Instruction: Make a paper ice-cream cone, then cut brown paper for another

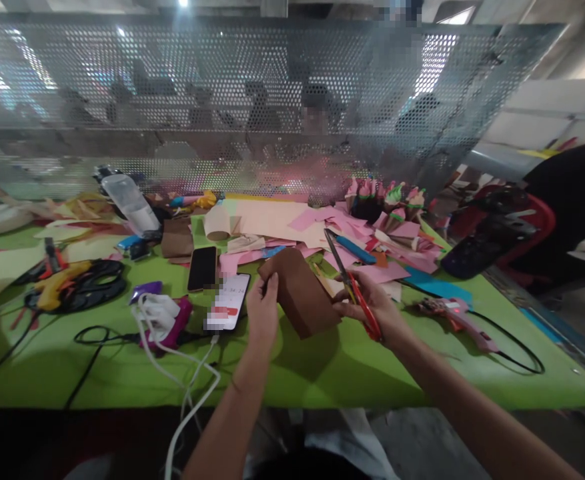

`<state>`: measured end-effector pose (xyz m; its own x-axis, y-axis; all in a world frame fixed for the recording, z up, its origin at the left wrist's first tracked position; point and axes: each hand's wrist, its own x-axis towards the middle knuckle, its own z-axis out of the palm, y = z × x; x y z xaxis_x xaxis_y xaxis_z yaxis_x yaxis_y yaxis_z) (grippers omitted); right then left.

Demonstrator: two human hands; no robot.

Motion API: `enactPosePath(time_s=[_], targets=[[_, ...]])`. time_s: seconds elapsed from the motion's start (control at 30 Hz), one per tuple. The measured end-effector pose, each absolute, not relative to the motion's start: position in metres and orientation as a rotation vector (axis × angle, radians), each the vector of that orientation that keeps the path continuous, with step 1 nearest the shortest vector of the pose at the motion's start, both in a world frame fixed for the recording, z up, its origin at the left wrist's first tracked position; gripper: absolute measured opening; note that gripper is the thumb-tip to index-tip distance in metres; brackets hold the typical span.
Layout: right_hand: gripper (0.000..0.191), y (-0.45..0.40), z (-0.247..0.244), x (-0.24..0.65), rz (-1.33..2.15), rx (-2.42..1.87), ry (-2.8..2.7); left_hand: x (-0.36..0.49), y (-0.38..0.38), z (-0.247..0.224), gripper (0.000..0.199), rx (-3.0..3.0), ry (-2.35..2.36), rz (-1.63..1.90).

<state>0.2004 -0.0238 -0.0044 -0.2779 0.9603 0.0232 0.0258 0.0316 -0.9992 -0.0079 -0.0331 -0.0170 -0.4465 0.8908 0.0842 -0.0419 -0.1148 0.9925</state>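
A folded or curled piece of brown paper (305, 297) is held up over the green table. My left hand (263, 303) grips its left edge, thumb on top. With my right hand (372, 307) I hold scissors (355, 287) by their red handles, blades pointing up and away. The fingertips of that hand also touch the right lower corner of the brown paper. Behind lie pink paper scraps (342, 220) and a blue cutter-like tool (355, 249).
A lit phone (229, 303) and a dark phone (203, 269) lie left of my hands, near white cables and a power strip (165, 327). Glue guns rest at left (65, 287) and right (465, 323). A perforated metal screen (222, 100) stands behind the table.
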Motion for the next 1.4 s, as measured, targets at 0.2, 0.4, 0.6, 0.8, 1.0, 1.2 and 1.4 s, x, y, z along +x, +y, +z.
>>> enactPosePath(time_s=[0.2,0.4,0.6,0.8,1.0,1.2,1.4], targets=[[0.066,-0.022,-0.02,0.2,1.296,-1.089,-1.546,-0.005,-0.031,-0.02,0.039,0.776,1.285,1.716],[0.063,-0.018,-0.018,0.2,1.215,-1.105,-1.512,-0.003,-0.029,-0.021,0.042,0.516,1.142,1.663],[0.059,-0.014,-0.004,0.209,1.152,-1.091,-1.474,-0.004,-0.029,-0.023,0.044,0.554,1.068,1.649],[0.058,-0.008,0.007,0.226,1.127,-1.124,-1.592,-0.01,-0.026,-0.017,0.055,0.63,1.041,1.609],[0.059,-0.008,0.021,0.232,1.16,-1.079,-1.518,0.003,-0.031,-0.016,0.047,0.509,0.851,1.48],[0.055,-0.01,0.021,0.223,1.176,-0.984,-1.412,0.033,-0.04,-0.018,0.044,0.538,0.914,1.254],[0.055,-0.013,0.021,0.22,1.138,-0.997,-1.396,0.038,-0.034,-0.016,0.05,0.563,0.984,1.342]])
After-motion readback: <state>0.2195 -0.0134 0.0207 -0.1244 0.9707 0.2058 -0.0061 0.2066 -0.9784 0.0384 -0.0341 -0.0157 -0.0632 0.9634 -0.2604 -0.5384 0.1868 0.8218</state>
